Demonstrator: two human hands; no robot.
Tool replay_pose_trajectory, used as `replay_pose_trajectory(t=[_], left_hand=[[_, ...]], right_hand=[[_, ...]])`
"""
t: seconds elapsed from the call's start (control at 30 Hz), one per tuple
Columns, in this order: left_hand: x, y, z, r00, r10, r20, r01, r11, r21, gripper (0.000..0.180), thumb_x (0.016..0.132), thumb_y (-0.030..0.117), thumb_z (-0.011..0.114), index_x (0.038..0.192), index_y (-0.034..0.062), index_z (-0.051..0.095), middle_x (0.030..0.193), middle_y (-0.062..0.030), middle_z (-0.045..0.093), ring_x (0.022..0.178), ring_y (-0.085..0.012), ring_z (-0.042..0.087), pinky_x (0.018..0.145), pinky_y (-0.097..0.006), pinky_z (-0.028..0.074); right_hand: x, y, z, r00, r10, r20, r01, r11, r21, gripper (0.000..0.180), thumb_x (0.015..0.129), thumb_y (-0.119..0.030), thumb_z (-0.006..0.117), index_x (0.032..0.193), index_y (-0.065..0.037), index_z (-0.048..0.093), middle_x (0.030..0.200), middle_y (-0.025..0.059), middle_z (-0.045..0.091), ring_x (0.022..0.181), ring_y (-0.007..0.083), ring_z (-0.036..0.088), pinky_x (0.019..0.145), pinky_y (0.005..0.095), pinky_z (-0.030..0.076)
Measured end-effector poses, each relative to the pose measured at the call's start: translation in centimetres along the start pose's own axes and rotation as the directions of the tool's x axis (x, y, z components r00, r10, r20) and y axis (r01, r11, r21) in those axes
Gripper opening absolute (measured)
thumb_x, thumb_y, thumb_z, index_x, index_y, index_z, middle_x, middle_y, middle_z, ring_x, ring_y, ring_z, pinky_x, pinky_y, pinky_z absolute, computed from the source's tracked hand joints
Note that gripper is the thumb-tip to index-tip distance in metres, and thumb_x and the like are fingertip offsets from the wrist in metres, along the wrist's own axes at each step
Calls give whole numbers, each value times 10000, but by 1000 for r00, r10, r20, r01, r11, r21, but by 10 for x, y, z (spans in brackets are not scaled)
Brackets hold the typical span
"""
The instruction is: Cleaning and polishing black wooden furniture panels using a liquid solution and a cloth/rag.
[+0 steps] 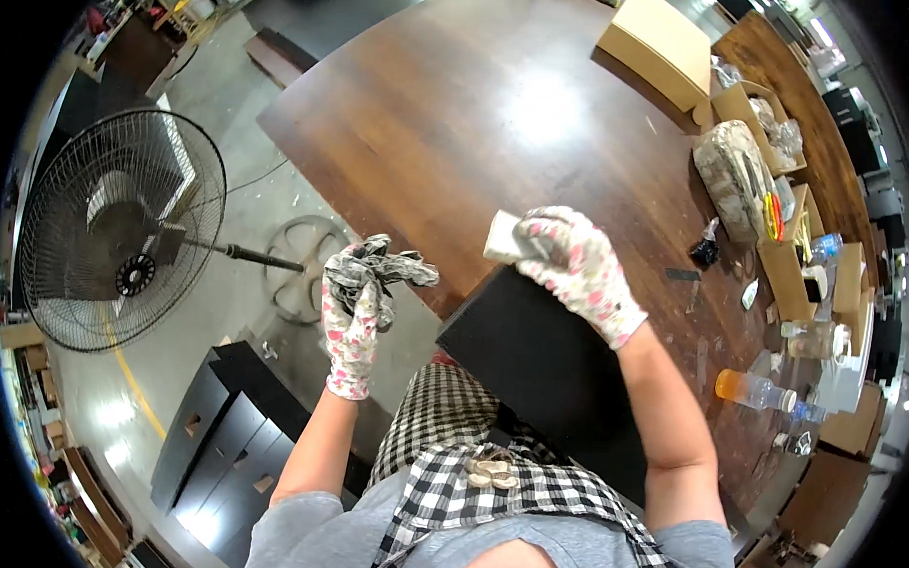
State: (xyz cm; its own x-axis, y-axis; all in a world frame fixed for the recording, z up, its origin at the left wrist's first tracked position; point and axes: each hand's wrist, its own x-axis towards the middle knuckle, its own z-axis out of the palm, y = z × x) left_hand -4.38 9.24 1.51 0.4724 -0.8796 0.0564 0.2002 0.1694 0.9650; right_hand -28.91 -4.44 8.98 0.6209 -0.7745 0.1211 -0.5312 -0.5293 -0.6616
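My left hand (351,349), in a white glove with pink flowers, is closed around a crumpled grey, dark-streaked rag (380,269) and is raised left of the table's edge. A matching glove covers my right hand (582,266), which grips a pale, flat-sided block (500,238); whether it is a sponge or a sanding block, I cannot tell. That hand is over the far edge of a flat black panel (542,357), which lies at the near edge of the brown wooden table (430,133). My right forearm reaches across the panel's right side.
A large standing fan (126,227) is at the left, with dark drawer-like furniture (234,447) below it. Along the table's right side are a cardboard box (658,46), a dusty wrapped bundle (728,178), open cartons (761,119) and an orange-bottomed bottle (756,391).
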Motion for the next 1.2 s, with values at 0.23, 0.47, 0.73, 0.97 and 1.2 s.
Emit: replay_pose_trajectory(t=[0.23,0.47,0.73,0.97,1.2], left_hand=[[1,29,51,897,15,441,-37,998,42,413,869,39,596,1260,-26,481,1266,-198,558,1156,-279,571,982,-381,443],[2,39,88,614,215,759,-571,785,240,543,662,36,731,1192,65,615,1176,-131,631,1071,-332,590,899,-420,487],[-19,35,101,636,245,731,-607,744,279,439,736,168,750,1156,87,649,1166,-173,579,1077,-354,569,935,-437,463],[-17,35,94,712,114,692,-428,853,300,383,781,119,698,1142,18,615,1219,-159,566,1147,-296,542,999,-401,411],[-25,28,124,544,116,831,-527,818,231,394,713,38,722,1097,33,632,1106,-159,613,1058,-338,580,932,-424,445]], right_hand=[[-125,18,-31,964,268,-5,-268,963,-13,451,746,-237,761,1129,-33,637,1234,123,592,1164,304,548,990,389,448],[-327,2,-102,614,762,-205,-733,647,209,419,701,-183,776,1074,-28,664,1178,117,614,1116,260,590,947,358,475],[-163,-8,-27,905,244,-349,-293,951,-95,370,785,-280,721,1072,-53,668,1192,159,619,1119,320,585,969,423,461],[-84,-22,10,948,217,-232,-273,931,-242,345,804,-296,685,1064,-75,640,1103,119,613,1047,314,582,890,424,465],[-330,1,-65,659,511,-552,-678,722,-140,317,791,-291,707,1021,-74,680,1061,119,663,1057,287,612,943,387,473]])
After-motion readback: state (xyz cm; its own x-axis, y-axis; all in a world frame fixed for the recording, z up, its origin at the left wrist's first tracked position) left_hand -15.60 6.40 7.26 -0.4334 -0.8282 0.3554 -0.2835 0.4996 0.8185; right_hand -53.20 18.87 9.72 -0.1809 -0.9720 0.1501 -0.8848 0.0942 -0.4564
